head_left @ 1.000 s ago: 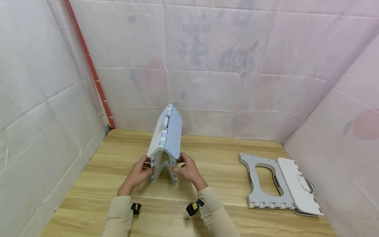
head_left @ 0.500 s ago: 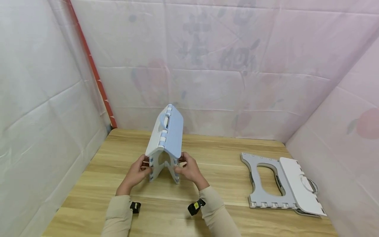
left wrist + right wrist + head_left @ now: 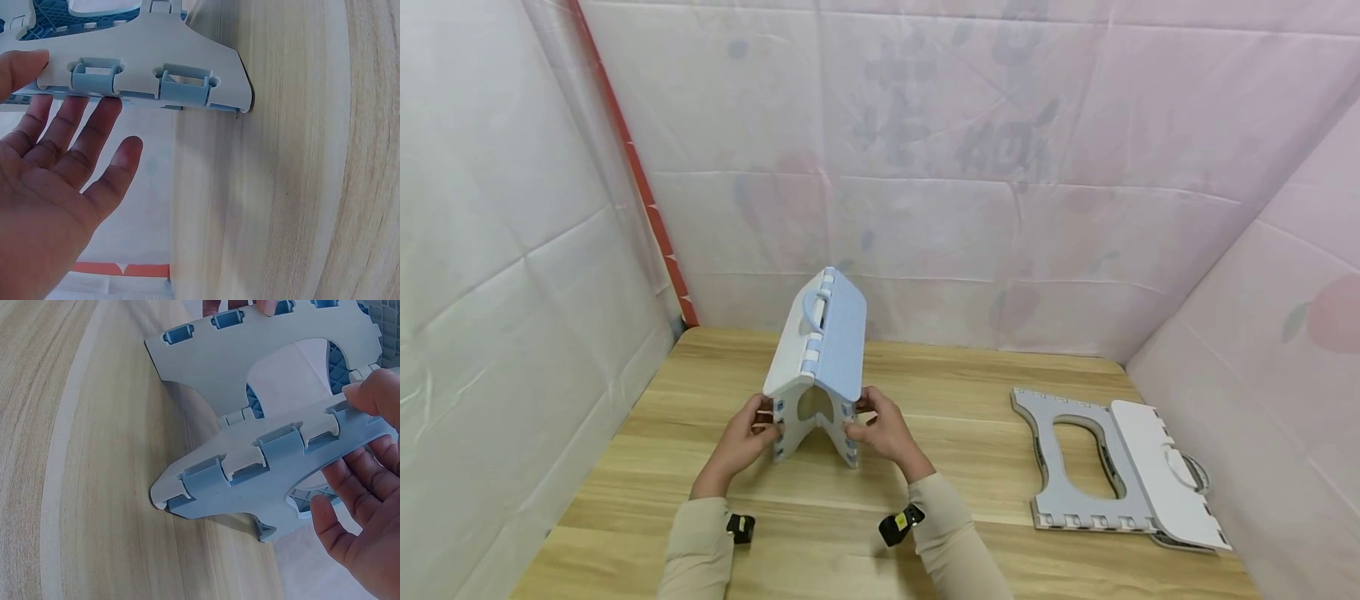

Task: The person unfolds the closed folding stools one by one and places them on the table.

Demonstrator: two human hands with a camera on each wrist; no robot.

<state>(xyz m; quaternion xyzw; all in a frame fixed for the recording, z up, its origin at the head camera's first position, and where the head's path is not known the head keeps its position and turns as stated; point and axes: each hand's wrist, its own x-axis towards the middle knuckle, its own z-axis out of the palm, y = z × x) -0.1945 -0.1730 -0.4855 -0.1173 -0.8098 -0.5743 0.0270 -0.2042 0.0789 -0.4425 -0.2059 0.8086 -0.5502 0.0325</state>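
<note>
Sheeting: pale sheets (image 3: 925,217) are enclosing the bench along its far, left and right edges, and the far one is hanging just behind my work.
Bench: the wood-grained bench (image 3: 970,450) is carrying two stools, one left of its middle, one by its right edge.
Blue-and-white stool (image 3: 841,342): it is standing half open, left of the middle and short of the far edge, its top peaking like a roof, its legs spreading below.
Step in hand: I am apparently opening it out, both legs being held at once, though this pose alone is leaving folding up possible.
Next move: it is probably calling for an even outward draw on both legs, the feet staying on the bench, until the ridge is flattening.
Grey-and-white stool (image 3: 1135,479): it is lying folded along the right edge, well apart, so it is not blocking me.
Left hand (image 3: 745,437): I am pinching the left leg (image 3: 137,50), thumb on one side, fingertips on the other.
Right hand (image 3: 883,427): I am gripping the right leg (image 3: 250,490) likewise, fingers behind it.
Blue handle (image 3: 808,312): it is arching loose at the ridge, untouched.
</note>
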